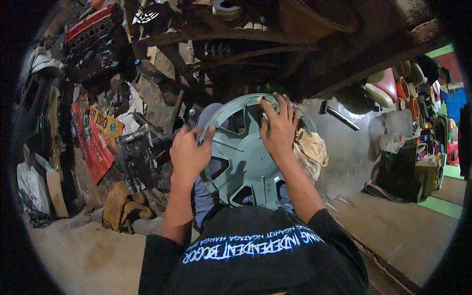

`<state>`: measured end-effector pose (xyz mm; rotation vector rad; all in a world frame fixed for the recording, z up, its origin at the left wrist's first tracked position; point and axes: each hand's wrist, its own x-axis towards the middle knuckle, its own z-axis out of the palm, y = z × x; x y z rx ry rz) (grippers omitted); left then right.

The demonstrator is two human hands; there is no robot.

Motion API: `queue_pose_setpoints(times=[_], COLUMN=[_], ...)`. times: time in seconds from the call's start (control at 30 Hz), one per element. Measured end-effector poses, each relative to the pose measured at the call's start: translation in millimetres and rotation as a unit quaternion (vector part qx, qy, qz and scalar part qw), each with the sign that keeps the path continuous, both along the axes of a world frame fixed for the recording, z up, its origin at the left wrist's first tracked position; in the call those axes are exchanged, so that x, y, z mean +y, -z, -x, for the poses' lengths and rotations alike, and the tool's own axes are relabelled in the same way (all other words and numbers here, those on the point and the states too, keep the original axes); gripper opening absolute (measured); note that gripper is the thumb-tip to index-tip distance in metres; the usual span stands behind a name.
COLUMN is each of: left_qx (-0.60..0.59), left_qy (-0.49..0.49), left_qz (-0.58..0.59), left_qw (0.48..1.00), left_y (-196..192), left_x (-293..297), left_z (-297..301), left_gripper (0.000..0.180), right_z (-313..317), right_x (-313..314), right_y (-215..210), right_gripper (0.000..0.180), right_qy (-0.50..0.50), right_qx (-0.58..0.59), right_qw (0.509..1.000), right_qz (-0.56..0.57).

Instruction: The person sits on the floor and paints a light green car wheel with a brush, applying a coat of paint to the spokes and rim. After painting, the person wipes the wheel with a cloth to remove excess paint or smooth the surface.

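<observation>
A grey-green spoked wheel cover (255, 157) lies across my lap, its round centre facing up. At its left rim is my left hand (191, 151), thumb over the edge and fingers curled beside it, gripping the rim. My right hand (279, 125) rests on the upper right part of the cover, fingers bent over a crumpled beige rag (311, 150). Part of that rag shows under the fingertips near the rim, and the rest hangs past the wrist on the right. The underside of the cover is hidden.
Dark machine parts and a red-topped engine piece (88, 24) crowd the left and back. A hammer-like tool (339, 115) lies on the grey metal surface (339, 162) to the right. Beyond it stand a white cup (390, 142) and several containers. A brown cloth (117, 204) lies at left.
</observation>
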<state>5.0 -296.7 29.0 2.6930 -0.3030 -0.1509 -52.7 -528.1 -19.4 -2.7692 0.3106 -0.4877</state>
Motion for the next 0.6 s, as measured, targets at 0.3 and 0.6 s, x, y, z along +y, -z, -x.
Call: queue_pose_setpoints(times=[0.3, 0.6], left_qx=[0.207, 0.340], left_qy=[0.051, 0.106], left_qz=[-0.036, 0.002], left_qw=[0.976, 0.934], left_y=[20, 122], left_x=[-107, -127], left_z=[-98, -163], left_gripper=[0.046, 0.057], right_z=[5, 6], right_x=[6, 1], right_y=[9, 23], right_gripper=[0.054, 0.053], right_qy=[0.011, 0.032], right_qx=[-0.063, -0.033], right_qw=[0.998, 0.996], right_qz=[-0.007, 0.080])
